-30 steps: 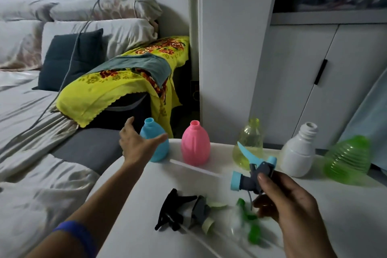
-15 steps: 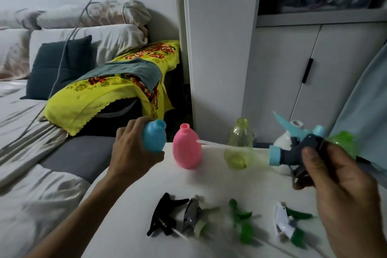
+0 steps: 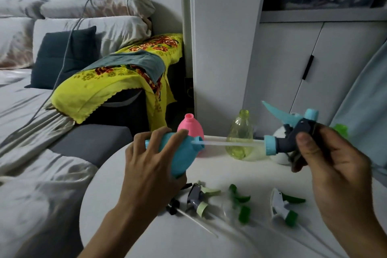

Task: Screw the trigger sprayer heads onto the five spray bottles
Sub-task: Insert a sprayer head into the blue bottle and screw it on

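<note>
With left hand (image 3: 146, 165) fingers curled round the tilted light-blue plastic bottle (image 3: 180, 153) above the white table (image 3: 240, 236), right hand (image 3: 335, 165) gripping the blue-and-grey trigger sprayer head (image 3: 293, 132), thin dip tube (image 3: 228, 143) barely entering the neck: risks bending, slipping out, or cross-threading if misaligned.

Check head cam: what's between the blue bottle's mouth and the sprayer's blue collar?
Head view: only the sprayer's clear dip tube, spanning from blue collar into the blue bottle mouth.

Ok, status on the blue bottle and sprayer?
Left hand grips blue bottle, tilted. Right hand holds blue sprayer head. Dip tube tip at the neck, collar not on. Path clear.
</note>
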`<state>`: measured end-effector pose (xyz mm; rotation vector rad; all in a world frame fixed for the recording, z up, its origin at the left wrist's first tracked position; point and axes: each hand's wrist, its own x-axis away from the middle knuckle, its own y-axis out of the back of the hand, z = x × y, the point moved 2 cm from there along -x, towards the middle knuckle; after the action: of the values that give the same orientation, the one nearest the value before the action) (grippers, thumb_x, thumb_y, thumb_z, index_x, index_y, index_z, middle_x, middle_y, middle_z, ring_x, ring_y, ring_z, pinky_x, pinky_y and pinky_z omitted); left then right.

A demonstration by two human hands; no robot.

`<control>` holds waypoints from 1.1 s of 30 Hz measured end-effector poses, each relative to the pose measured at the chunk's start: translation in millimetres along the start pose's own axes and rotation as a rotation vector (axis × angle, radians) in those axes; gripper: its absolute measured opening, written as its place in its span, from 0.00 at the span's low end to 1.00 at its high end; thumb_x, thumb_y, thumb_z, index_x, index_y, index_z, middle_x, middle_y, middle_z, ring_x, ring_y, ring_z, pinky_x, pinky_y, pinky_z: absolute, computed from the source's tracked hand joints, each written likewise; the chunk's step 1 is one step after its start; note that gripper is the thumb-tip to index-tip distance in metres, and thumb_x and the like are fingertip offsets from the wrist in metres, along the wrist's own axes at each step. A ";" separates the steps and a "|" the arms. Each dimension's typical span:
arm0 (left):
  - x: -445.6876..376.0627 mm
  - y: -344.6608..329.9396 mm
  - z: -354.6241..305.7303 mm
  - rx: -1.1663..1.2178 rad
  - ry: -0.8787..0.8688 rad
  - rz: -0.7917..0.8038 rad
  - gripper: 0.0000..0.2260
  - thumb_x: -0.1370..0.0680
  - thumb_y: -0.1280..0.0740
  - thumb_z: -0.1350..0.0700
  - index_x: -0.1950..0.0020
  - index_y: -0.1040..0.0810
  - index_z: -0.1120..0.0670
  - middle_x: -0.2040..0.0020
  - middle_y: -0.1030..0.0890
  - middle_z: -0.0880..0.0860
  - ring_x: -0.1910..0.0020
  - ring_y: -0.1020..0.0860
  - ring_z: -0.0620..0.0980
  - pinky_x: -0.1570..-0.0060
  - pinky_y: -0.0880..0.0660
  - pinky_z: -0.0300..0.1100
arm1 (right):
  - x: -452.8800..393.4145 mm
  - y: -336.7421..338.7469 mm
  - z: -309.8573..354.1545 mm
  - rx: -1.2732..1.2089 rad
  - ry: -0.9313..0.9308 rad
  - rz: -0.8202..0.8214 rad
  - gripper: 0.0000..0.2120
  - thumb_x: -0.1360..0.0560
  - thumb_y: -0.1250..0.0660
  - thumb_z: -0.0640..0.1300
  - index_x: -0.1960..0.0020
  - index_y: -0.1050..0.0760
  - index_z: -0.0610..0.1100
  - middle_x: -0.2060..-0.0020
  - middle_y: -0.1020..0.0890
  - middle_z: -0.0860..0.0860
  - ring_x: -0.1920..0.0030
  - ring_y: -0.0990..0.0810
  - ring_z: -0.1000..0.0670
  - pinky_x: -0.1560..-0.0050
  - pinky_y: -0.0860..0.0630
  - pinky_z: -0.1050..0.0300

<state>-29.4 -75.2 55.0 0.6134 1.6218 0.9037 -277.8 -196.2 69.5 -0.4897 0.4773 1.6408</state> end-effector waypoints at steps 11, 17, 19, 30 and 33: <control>-1.7 -6.0 -11.5 0.044 -0.031 0.050 0.38 0.44 0.22 0.44 0.34 0.25 0.51 0.41 0.21 0.52 0.47 0.26 0.58 0.50 0.26 0.52 | 3.9 -8.3 -11.3 -0.024 -0.023 0.121 0.15 0.26 0.32 0.63 0.46 0.18 0.57 0.61 0.15 0.54 0.69 0.23 0.58 0.68 0.24 0.67; 1.1 -11.3 -32.1 0.069 -0.101 0.103 0.37 0.42 0.22 0.45 0.33 0.27 0.45 0.38 0.22 0.50 0.44 0.26 0.60 0.52 0.24 0.58 | 29.2 -44.3 -14.6 -0.021 -0.019 0.292 0.06 0.22 0.35 0.55 0.46 0.24 0.63 0.54 0.15 0.60 0.60 0.17 0.58 0.61 0.23 0.69; 1.5 -10.6 -33.9 0.071 -0.106 0.109 0.37 0.42 0.22 0.44 0.33 0.26 0.46 0.38 0.22 0.51 0.44 0.27 0.60 0.54 0.23 0.55 | 31.4 -44.9 -18.0 -0.108 -0.077 0.281 0.07 0.22 0.36 0.54 0.45 0.25 0.63 0.51 0.14 0.57 0.55 0.15 0.55 0.59 0.20 0.64; 12.2 -25.6 -45.7 0.613 0.021 0.064 0.36 0.38 0.24 0.42 0.32 0.31 0.45 0.40 0.25 0.40 0.44 0.28 0.45 0.47 0.25 0.39 | 39.7 -61.0 -35.8 -0.342 -0.419 0.401 0.17 0.28 0.26 0.46 0.40 0.20 0.56 0.42 0.15 0.52 0.46 0.14 0.48 0.53 0.17 0.50; 13.4 -27.8 -51.5 0.631 -0.053 0.052 0.35 0.36 0.25 0.41 0.31 0.31 0.43 0.38 0.26 0.39 0.42 0.28 0.45 0.45 0.23 0.45 | 40.7 -62.2 -36.9 -0.391 -0.488 0.376 0.20 0.30 0.23 0.48 0.39 0.21 0.52 0.43 0.15 0.50 0.47 0.14 0.47 0.56 0.16 0.51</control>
<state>-80.4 -92.7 28.9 1.1038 1.8499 0.3892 -219.1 -176.7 14.2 -0.2728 -0.1311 2.1508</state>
